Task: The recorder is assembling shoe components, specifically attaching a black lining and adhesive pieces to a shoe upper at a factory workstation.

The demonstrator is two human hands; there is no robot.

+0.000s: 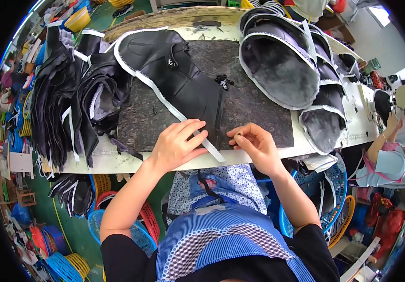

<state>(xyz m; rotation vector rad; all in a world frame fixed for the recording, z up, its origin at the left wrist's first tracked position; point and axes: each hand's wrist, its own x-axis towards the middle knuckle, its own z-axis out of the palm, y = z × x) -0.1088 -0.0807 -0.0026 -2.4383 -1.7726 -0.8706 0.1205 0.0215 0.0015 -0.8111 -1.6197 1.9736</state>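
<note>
A black leather boot upper with white tape along its edge lies flat on a dark, worn mat. My left hand rests on its near end, fingers stretched out over the leather and the tape. The loose tape end sticks out past these fingers toward the table edge. Just right of the upper, my right hand is closed in a pinch, with a small dark bit at the fingertips that is too small to name. Further up the mat sits a little cluster of black pieces with shiny parts.
Stacked black uppers fill the table's left side. Grey fur-lined uppers with white edging pile up at right. Below the table stand a blue basket and a red basket. A co-worker sits at far right by a machine.
</note>
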